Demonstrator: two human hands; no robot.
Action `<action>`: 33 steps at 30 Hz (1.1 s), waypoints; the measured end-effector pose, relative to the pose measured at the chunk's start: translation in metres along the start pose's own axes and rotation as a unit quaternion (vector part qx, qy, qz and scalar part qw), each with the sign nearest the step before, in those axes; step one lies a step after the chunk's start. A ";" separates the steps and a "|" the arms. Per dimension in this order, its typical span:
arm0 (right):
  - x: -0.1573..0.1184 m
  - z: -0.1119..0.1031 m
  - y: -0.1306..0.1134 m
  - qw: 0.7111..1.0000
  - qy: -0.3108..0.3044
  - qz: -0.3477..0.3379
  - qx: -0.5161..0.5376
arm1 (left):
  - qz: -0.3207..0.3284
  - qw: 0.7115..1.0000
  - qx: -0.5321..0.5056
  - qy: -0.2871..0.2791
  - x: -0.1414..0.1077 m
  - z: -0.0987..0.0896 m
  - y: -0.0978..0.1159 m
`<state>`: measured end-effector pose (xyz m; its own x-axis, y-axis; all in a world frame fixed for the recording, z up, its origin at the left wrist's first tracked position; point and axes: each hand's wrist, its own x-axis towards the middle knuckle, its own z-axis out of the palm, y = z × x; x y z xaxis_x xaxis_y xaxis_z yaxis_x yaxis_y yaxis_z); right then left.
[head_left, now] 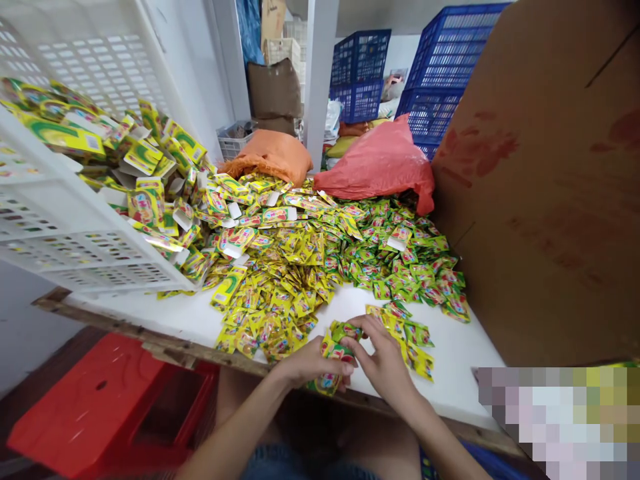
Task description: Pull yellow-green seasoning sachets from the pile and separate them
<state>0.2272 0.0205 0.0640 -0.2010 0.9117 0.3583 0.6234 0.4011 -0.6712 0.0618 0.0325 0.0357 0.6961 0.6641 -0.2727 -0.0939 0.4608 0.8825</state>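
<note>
My left hand (307, 363) is closed around a small yellow-green printed box (326, 383), held upright at the table's front edge. A green sachet (345, 331) is pinched between the thumb and fingers of my right hand (383, 357), right at the top of the box. How far it reaches inside cannot be made out. Several yellow and green sachets (419, 360) lie beside my right hand. Beyond both hands spread a heap of yellow sachets (280, 287) on the left and a heap of green sachets (400, 267) on the right.
A tilted white plastic crate (125, 257) spills flat yellow cartons (145, 200) from the left. Behind the heaps lie an orange sack (273, 157) and a red bag (377, 163). Tall brown cardboard (540, 200) bounds the right side. A red stool (90, 400) stands below left.
</note>
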 end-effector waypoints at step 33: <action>-0.026 0.055 0.034 0.975 0.082 0.119 0.171 | 0.247 0.910 0.205 0.261 -0.002 -0.021 -0.024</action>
<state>0.2123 0.0154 -0.0041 0.0591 0.9675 0.2459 0.3433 0.2116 -0.9151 0.0480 0.0330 0.0072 0.1972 0.9695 0.1454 0.0453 -0.1572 0.9865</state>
